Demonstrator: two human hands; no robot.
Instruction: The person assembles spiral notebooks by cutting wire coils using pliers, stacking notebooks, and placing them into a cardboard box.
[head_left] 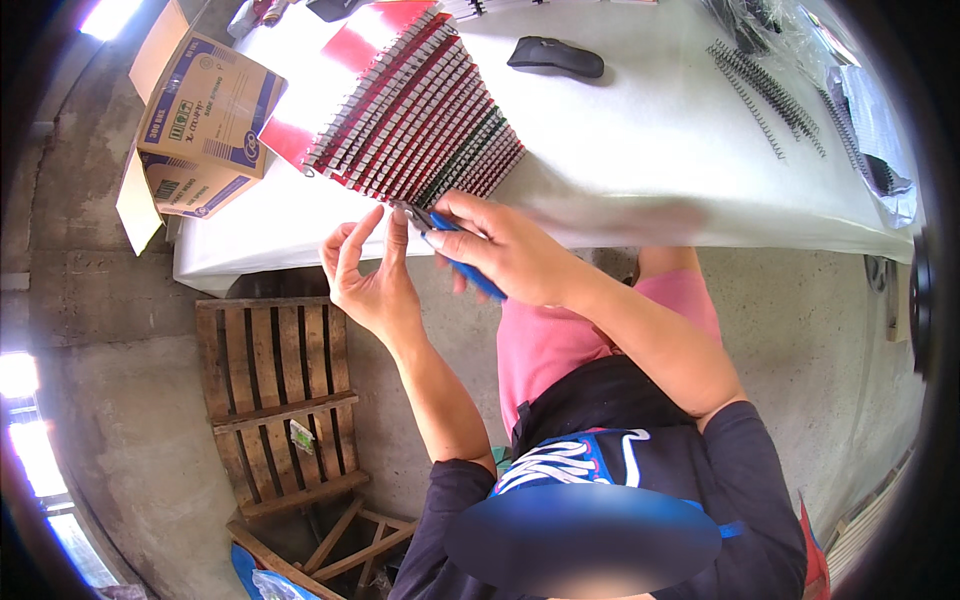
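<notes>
A fanned stack of spiral-bound notebooks (415,115) with red and some dark covers lies at the table's near edge, its coiled edges facing me. My right hand (515,250) is closed around blue-handled pliers (465,265). The pliers' metal jaws are at the near lower corner of the stack, by the coil ends. Beside the jaws is my left hand (375,280), its thumb and fingers raised and apart near the same corner. Nothing shows between the left fingers. Whether the jaws grip a wire is too small to tell.
A white-covered table (620,150) holds an open cardboard box (215,120) at left and a black pouch-like item (556,58) behind the stack. Loose black coils (770,90) and clear plastic wrapping (875,130) lie at right. A wooden pallet (285,400) stands below, left of me.
</notes>
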